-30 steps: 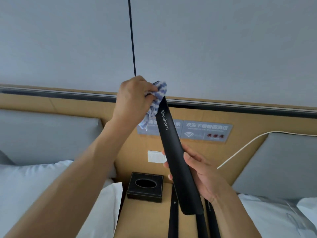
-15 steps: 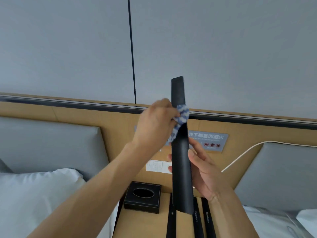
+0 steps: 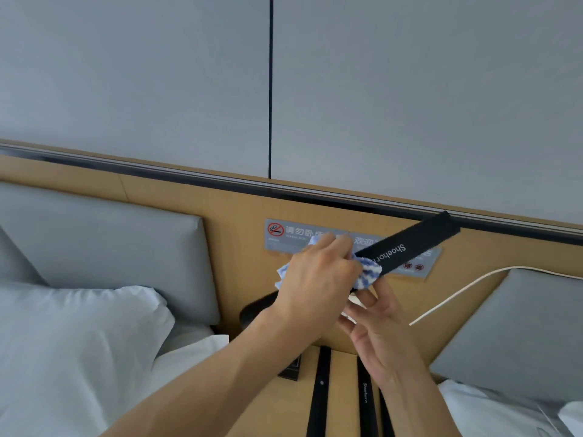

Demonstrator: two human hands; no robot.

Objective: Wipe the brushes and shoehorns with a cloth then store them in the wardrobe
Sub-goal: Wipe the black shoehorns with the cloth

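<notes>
Head view: left hand point(image 3: 318, 279) grip curled on blue-white cloth point(image 3: 367, 274), pressed against black shoehorn point(image 3: 407, 246). Shoehorn tilted, upper end toward right, over headboard sign point(image 3: 284, 236). Right hand point(image 3: 375, 329) fingers loosely spread beneath shoehorn's lower end; contact hidden, grip unclear. More shoehorns point(image 3: 320, 392) flat on desk point(image 3: 344, 405) below.

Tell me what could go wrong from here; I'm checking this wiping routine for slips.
The right hand supports the shoehorn only near its low end, fingers fairly loose, so pressure from the cloth in the left hand could lever it free. It might then drop onto the other black pieces on the nightstand below.
</notes>
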